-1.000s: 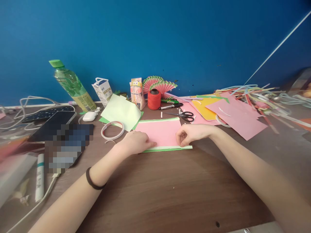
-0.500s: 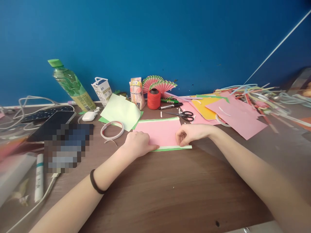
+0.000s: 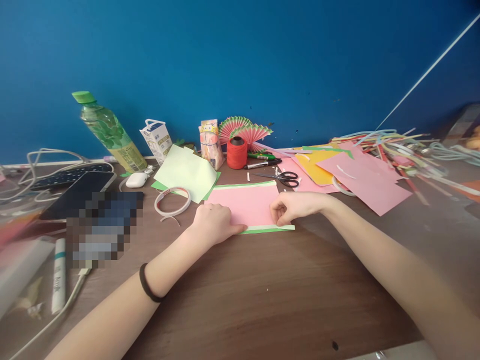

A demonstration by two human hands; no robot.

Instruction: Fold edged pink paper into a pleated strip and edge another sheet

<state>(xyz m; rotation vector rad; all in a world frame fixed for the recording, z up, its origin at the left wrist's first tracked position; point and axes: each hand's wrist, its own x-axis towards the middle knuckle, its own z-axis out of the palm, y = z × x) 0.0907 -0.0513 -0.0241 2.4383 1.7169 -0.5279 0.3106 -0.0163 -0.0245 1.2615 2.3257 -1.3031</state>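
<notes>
Rests the left hand (image 3: 213,222) on the left part of a pink rectangular paper sheet (image 3: 249,205), spread straight ahead on the brown wooden desk (image 3: 240,290), thumb stretched along the near edge. Has the right hand (image 3: 287,206) at the opposite end, fingers curled inward, thumb tip at a narrow pale-green paper strip (image 3: 289,228) running along that near edge and jutting past the right side, with a thin green paper border (image 3: 262,231) below. Cannot tell, for either hand, whether pinching paper or merely pressing down. Has black-handled metal scissors (image 3: 279,177) just beyond the far right corner, a white ring-shaped tape roll (image 3: 173,213) near the left hand, and a red thread spool (image 3: 237,153) farther back
</notes>
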